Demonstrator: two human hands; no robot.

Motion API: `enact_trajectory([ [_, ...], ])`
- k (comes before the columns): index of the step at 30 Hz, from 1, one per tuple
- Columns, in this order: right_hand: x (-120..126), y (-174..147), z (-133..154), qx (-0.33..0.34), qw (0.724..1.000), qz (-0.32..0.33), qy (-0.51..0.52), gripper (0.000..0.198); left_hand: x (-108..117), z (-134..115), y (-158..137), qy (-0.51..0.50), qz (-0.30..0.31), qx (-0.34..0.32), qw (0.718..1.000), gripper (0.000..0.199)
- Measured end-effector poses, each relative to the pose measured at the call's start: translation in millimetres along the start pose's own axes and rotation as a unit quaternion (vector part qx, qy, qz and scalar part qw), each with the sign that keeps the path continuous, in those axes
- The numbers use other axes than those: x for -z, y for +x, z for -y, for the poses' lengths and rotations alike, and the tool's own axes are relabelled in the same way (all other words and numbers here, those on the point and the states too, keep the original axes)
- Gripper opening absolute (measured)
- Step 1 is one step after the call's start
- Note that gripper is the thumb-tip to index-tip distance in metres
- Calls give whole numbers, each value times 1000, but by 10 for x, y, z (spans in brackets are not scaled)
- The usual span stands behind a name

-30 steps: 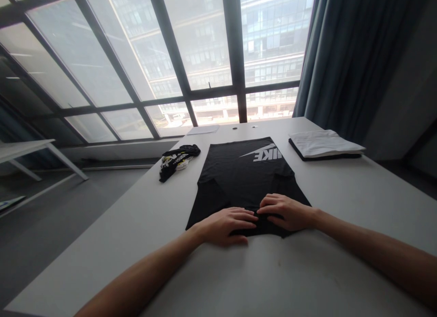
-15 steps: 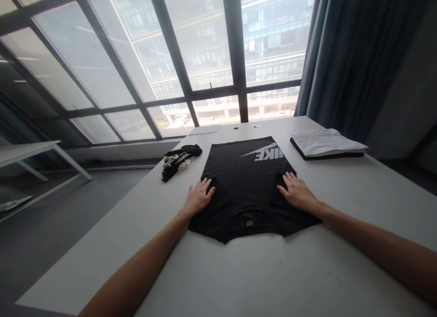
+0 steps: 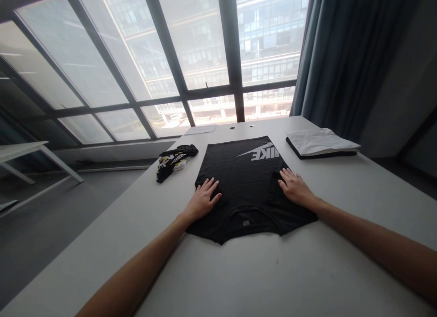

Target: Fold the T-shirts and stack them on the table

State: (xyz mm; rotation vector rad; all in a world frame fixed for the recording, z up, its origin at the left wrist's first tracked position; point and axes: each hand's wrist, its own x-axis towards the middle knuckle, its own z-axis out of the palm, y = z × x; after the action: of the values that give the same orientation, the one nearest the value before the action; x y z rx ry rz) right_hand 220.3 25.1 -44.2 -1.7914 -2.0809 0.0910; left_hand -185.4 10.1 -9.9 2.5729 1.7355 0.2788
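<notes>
Black shirt (image 3: 242,180): spread on the white table (image 3: 259,280), neckline toward the person, white print near its far edge.
Left hand (image 3: 204,198): open, palm down on the shirt's left side, fingers spread, gripping nothing.
Right hand (image 3: 295,187): open too, laid on the right side, no fabric pinched.
Bundle (image 3: 175,162): crumpled, left of the shirt.
Stack (image 3: 321,142): white cloth over black, to the right.
Window (image 3: 201,39): beyond the table.
Curtain (image 3: 334,57): blue-grey, window's right.

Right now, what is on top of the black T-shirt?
The left hand and the right hand rest on the black T-shirt, one near each side. The fabric beneath them and the table under the T-shirt are covered.
</notes>
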Motion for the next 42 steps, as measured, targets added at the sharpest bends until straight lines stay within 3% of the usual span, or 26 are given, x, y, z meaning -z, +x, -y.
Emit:
enact_trajectory([
  [3,22,35,-20,-7,1000,1,20,53,-62,10,-2,14,35,-5,999,66],
  [9,223,88,2,-1,995,-79,65,55,-96,55,38,26,33,-5,999,67],
  [15,65,-64,151,34,999,20,30,59,-152,90,52,31,17,-7,999,66],
  [19,79,-25,126,20,998,7,56,56,-28,8,66,24,8,-6,1000,65],
  [22,180,109,1,10,992,-42,115,50,174,-346,38,-8,-10,-61,998,63],
  [26,239,233,-236,63,976,-117,170,44,348,-1293,-181,-92,42,-221,970,56],
  [29,161,225,-362,111,973,-121,161,42,281,-2087,-321,-118,49,-338,933,55],
  [32,46,211,-423,139,970,-121,156,40,92,-2637,-267,-95,17,-364,926,46],
  [36,-27,197,-418,142,975,-97,143,41,-112,-2917,-139,-22,-7,-337,941,35],
  [42,119,168,-279,88,982,-66,152,37,-130,-2920,-190,-30,3,-333,942,27],
])
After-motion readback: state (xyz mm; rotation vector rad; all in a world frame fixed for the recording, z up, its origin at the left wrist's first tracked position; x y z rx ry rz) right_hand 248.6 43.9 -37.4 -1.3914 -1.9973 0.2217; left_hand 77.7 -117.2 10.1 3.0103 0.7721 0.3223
